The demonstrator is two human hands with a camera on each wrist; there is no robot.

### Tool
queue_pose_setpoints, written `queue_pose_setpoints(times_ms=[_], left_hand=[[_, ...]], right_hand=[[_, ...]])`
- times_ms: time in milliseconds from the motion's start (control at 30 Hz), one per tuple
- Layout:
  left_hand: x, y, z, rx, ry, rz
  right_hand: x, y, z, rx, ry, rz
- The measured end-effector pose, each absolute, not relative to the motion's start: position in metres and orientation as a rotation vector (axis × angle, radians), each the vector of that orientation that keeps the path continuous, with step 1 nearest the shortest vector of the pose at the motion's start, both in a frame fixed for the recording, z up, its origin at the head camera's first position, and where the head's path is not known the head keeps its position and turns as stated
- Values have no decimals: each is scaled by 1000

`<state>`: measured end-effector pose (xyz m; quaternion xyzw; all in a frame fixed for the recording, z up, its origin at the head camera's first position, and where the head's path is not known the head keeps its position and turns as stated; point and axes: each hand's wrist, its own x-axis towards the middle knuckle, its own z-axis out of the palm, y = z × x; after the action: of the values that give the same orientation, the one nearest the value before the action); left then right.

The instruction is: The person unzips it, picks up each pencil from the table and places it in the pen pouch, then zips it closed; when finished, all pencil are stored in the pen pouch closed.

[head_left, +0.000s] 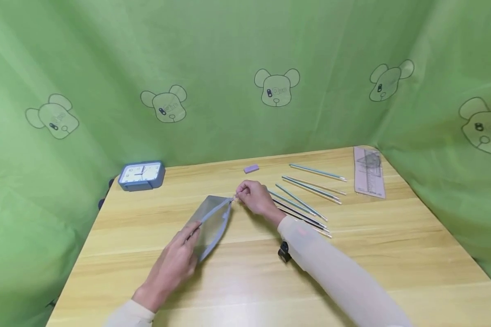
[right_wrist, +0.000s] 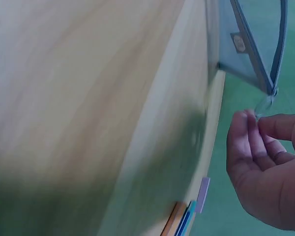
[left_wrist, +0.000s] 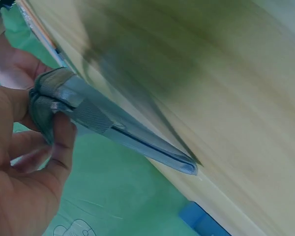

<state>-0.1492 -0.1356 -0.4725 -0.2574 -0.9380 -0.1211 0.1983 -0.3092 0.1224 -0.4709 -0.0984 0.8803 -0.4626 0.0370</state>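
Observation:
A grey see-through zip pouch [head_left: 206, 206] with blue edging is held off the table, its zipped side spread apart. My left hand [head_left: 173, 259] grips the near end; in the left wrist view, the thumb and fingers of this hand [left_wrist: 24, 182] pinch the end of the pouch [left_wrist: 132, 142]. At the far corner my right hand [head_left: 255, 197] pinches a small clear loop at the zip's end. The right wrist view shows that loop [right_wrist: 265, 104] between the thumb and fingertips of the hand [right_wrist: 265, 172], with the pouch [right_wrist: 231, 34] above it.
Several pencils [head_left: 311, 193] lie right of my right hand, partly under the forearm. A purple eraser [head_left: 251, 169] sits behind it. A blue clock [head_left: 142, 175] stands back left, a ruler set [head_left: 369, 175] back right. Green curtains [head_left: 221, 122] surround the wooden table [head_left: 245, 290].

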Motion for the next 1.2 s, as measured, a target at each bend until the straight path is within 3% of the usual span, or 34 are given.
queue_pose_setpoints(times_ms=[433,633,1200], left_hand=[[-148,-134,-468,-432,-2750,-695],[-147,-133,-471,-379,-2752,-791],[-146,-130,-471,-340,-2744,-819]], right_hand=[[-255,226,-464,-536,3084,-950],[-234,238,-472,-749,3124,-673],[-211,253,-478,-829,3118,-517]])
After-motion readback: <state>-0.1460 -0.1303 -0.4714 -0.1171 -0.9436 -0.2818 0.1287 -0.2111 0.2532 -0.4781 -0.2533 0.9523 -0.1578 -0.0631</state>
